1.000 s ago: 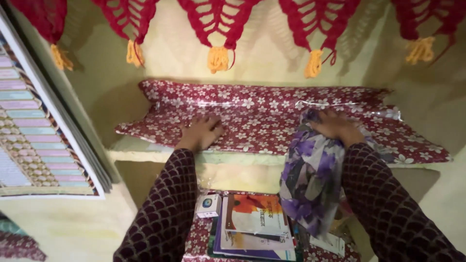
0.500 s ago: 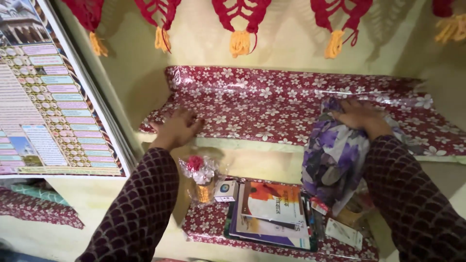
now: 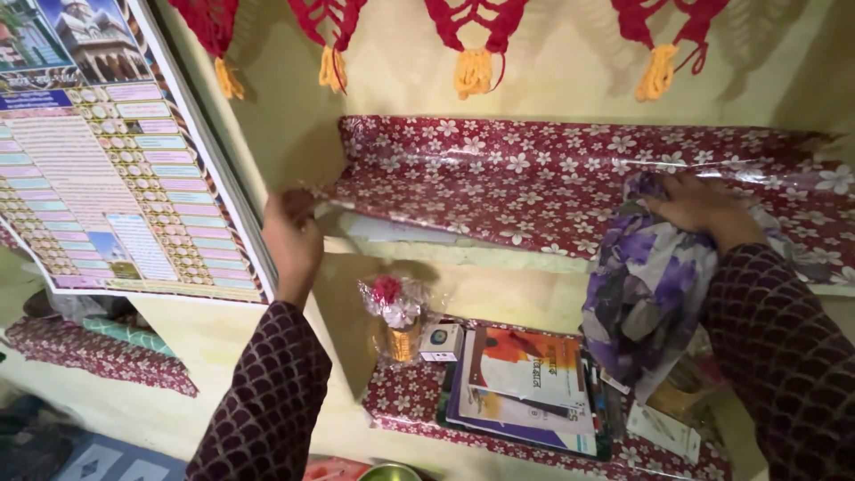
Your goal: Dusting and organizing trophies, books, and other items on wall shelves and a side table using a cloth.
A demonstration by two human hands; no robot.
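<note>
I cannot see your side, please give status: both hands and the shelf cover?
Left hand pinching the floral shelf cover at its left corner. Right hand flat on the cover, purple cloth draped under its wrist. Shelf top carries nothing else.

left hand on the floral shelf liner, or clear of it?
Touching. Head view: left hand grips the floral liner at its left corner, fingers curled over the edge.

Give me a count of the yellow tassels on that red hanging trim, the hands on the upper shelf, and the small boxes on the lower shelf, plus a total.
Yellow tassels: 4
Hands: 2, left hand at the floral shelf liner corner, right hand on the purple floral cloth
Small boxes: 1
Total: 7
</note>
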